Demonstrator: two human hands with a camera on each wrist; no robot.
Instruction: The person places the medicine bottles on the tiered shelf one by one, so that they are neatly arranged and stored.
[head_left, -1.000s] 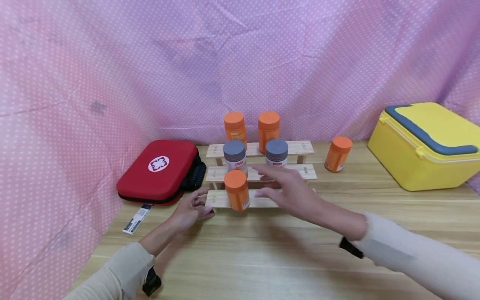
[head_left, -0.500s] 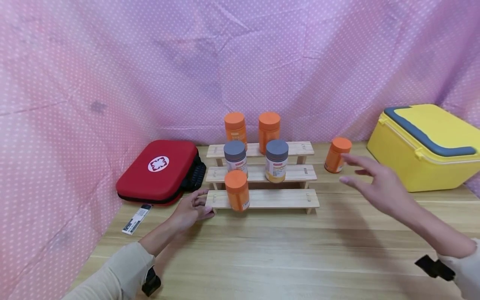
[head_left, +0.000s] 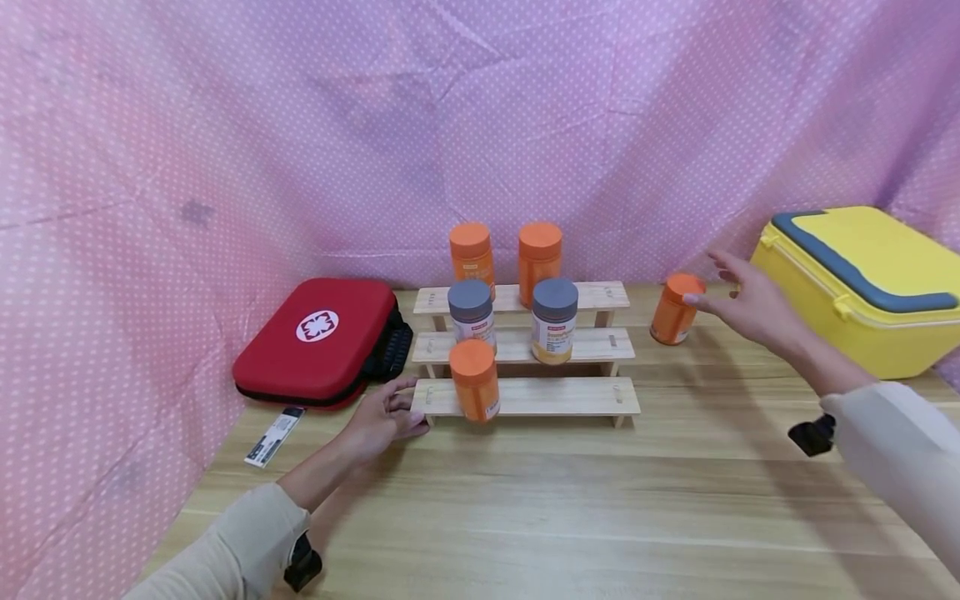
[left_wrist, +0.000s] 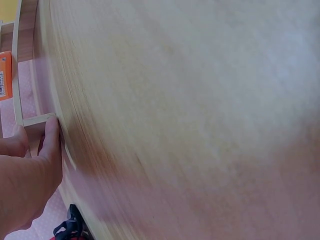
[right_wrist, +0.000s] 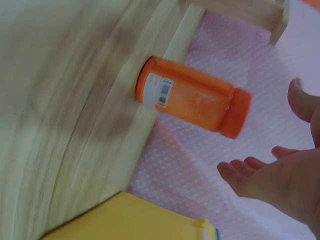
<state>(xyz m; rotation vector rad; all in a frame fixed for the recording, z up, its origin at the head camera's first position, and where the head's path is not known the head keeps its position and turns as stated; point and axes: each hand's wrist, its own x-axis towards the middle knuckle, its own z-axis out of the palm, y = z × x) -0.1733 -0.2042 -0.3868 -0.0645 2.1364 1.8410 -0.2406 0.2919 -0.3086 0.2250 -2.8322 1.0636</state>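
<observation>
A three-step wooden display rack stands mid-table. My left hand holds the left end of its lowest step; in the left wrist view its thumb and fingers pinch the leg there. My right hand is spread beside an orange pill bottle at the right, fingers apart with a gap between them. In the right wrist view that upright bottle stands just off the fingertips, apart from them. On the lowest step sits another orange bottle. Two grey-capped bottles occupy the middle step, and two orange bottles the top one.
At the left lie a red first-aid case and a small white label strip. A yellow box with a grey-trimmed lid stands right of my right hand. Behind everything hangs a pink dotted cloth.
My right hand has left the rack's middle step and moved right to the lone orange bottle, then risen slightly to its cap's height. The left hand has stayed at the rack's end.
</observation>
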